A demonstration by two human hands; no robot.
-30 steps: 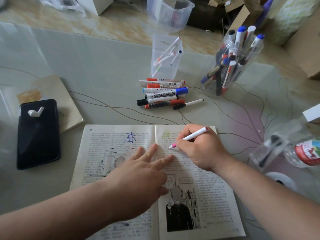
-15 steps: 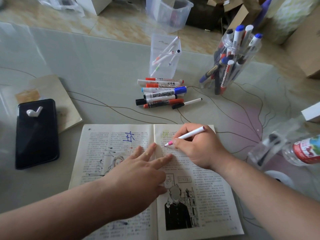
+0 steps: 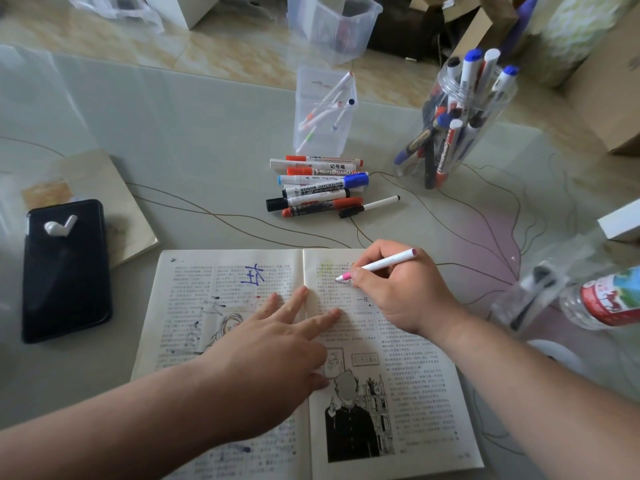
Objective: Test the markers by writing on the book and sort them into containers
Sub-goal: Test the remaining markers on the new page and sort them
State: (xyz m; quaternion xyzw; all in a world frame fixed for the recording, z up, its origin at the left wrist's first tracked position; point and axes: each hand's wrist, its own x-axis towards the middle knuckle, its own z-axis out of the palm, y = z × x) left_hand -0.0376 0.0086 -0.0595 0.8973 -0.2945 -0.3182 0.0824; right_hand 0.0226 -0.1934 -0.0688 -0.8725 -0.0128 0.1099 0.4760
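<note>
An open book (image 3: 408,344) lies on the table in front of me, with blue writing on its left page. My left hand (image 3: 277,344) rests flat across the spine, fingers spread. My right hand (image 3: 398,289) grips a thin white marker with a pink tip (image 3: 384,263), the tip touching the top of the right page. Behind the book lies a pile of several loose markers (image 3: 318,187). A small square clear container (image 3: 323,112) holds thin markers. A round clear jar (image 3: 453,123) at the right holds several thick markers.
A black phone (image 3: 65,271) with a white earbud on it lies at the left, partly on a beige notebook (image 3: 104,188). A plastic bottle (image 3: 606,299) and a clear container lie at the right edge. Boxes and a clear tub (image 3: 332,22) stand beyond the table.
My right hand has moved the pink marker's tip up the right page towards its top edge. My left hand has stayed flat on the book.
</note>
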